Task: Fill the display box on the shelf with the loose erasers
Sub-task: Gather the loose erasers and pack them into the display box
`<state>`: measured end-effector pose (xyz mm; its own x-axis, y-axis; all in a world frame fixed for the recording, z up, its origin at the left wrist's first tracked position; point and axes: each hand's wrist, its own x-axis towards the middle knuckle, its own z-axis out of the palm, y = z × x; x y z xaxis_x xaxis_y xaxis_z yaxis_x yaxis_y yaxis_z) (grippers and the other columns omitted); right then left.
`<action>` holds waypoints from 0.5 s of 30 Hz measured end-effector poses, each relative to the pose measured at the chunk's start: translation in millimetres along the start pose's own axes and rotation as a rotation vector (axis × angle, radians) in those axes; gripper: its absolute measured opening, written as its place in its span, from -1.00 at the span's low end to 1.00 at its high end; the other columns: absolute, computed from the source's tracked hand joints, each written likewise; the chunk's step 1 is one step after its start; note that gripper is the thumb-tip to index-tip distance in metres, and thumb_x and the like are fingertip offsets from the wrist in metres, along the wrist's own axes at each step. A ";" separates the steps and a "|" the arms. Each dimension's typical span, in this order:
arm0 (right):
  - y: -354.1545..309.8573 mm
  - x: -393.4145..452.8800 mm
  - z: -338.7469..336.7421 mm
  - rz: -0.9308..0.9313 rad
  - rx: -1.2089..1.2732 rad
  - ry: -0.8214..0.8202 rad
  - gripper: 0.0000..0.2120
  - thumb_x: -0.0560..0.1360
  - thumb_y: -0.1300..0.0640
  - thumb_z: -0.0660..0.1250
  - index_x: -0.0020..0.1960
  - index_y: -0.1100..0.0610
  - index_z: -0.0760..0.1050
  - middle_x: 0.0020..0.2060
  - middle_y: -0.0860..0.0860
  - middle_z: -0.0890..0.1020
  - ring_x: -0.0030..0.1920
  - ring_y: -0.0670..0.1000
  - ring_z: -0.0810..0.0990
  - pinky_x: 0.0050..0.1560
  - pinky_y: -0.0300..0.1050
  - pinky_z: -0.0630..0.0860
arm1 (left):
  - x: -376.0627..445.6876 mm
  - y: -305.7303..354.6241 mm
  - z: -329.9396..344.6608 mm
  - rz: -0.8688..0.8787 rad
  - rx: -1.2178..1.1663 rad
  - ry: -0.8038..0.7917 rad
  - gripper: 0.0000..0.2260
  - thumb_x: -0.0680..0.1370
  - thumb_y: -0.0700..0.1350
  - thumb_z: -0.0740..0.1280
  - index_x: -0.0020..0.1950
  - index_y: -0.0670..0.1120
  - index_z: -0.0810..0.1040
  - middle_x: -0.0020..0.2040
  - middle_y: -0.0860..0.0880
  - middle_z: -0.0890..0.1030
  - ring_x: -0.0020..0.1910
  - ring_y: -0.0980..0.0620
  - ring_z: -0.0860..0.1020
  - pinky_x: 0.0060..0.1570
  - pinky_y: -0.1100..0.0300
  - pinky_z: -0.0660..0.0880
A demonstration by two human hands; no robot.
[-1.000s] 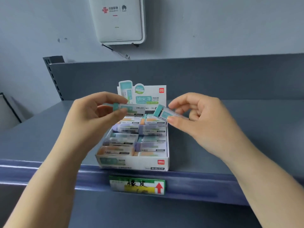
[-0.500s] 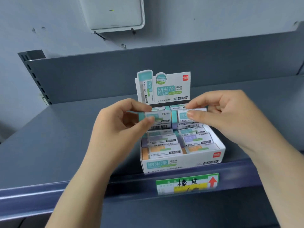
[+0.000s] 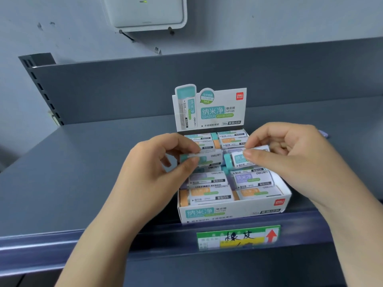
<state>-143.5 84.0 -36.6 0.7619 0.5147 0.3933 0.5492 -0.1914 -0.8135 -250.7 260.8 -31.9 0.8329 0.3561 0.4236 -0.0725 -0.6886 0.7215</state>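
The display box [image 3: 232,212] sits at the front edge of the grey shelf [image 3: 83,172], its printed header card [image 3: 211,108] standing upright at the back; inside lie sleeved erasers in two columns, teal ones at the rear, purple in the middle, orange [image 3: 207,195] nearest the front lip, packed side by side and, as far as can be seen, stacked in layers. The left hand [image 3: 157,172] pinches a teal-ended eraser [image 3: 205,158] between thumb and forefinger over the left column; the right hand [image 3: 290,160] pinches a second teal eraser [image 3: 238,159] the same way over the right column; both erasers hover level just above the middle rows. The step in hand looks like the placing of a pair; the next move would call for lowering each flat onto its own column, long side across, and letting go without nudging neighbours; the box appears nearly full. Below the box a handwritten price label [image 3: 238,237] is clipped to the shelf rail; a white wall unit [image 3: 145,13] hangs above.
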 end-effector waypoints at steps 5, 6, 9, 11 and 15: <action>-0.6 -2.4 -0.9 0.001 -0.046 0.007 -0.88 0.25 -0.03 0.38 -0.23 -0.04 0.58 -0.67 -0.07 0.28 -0.54 -0.09 0.20 -0.50 -0.36 0.21 | -1.5 -2.5 -2.5 -0.008 0.043 -0.036 -0.88 0.42 -0.08 0.35 -0.25 0.15 0.59 -0.23 0.35 0.59 -0.25 0.28 0.48 -0.36 0.51 0.33; -0.9 -2.5 -0.5 0.002 -0.055 0.004 -0.87 0.24 -0.04 0.37 -0.23 -0.04 0.58 -0.67 -0.06 0.26 -0.53 -0.09 0.19 -0.46 -0.30 0.23 | -1.8 -2.1 -2.7 -0.007 0.044 -0.041 -0.88 0.42 -0.08 0.35 -0.26 0.14 0.59 -0.20 0.35 0.59 -0.23 0.30 0.48 -0.36 0.51 0.33; -1.8 -3.6 0.1 0.004 -0.075 -0.014 -0.87 0.25 -0.06 0.36 -0.24 -0.04 0.59 -0.65 -0.04 0.21 -0.52 -0.08 0.19 -0.36 -0.17 0.27 | -2.8 0.5 -2.1 0.018 0.053 -0.036 -0.87 0.41 -0.10 0.37 -0.28 0.14 0.58 -0.15 0.37 0.57 -0.21 0.38 0.46 -0.37 0.55 0.31; -2.2 -3.9 0.1 -0.008 -0.086 -0.017 -0.88 0.26 -0.05 0.37 -0.23 -0.06 0.59 -0.64 -0.03 0.22 -0.51 -0.08 0.19 -0.35 -0.17 0.28 | -2.3 0.1 -1.6 0.044 0.080 -0.032 -0.84 0.42 -0.13 0.38 -0.27 0.14 0.59 -0.15 0.28 0.59 -0.20 0.40 0.45 -0.32 0.56 0.31; -2.3 -3.4 0.8 -0.047 -0.105 -0.020 -0.91 0.28 -0.02 0.39 -0.22 -0.10 0.60 -0.60 -0.11 0.35 -0.50 -0.05 0.25 -0.35 -0.18 0.32 | -0.9 -1.4 -1.3 0.071 0.133 -0.017 -0.87 0.44 -0.18 0.38 -0.22 0.04 0.66 -0.22 0.18 0.57 -0.18 0.40 0.44 -0.24 0.58 0.31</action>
<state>-147.5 83.3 -36.4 0.7282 0.5417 0.4200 0.6175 -0.2526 -0.7449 -252.0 262.3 -32.6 0.8374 0.2938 0.4609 -0.0588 -0.7899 0.6104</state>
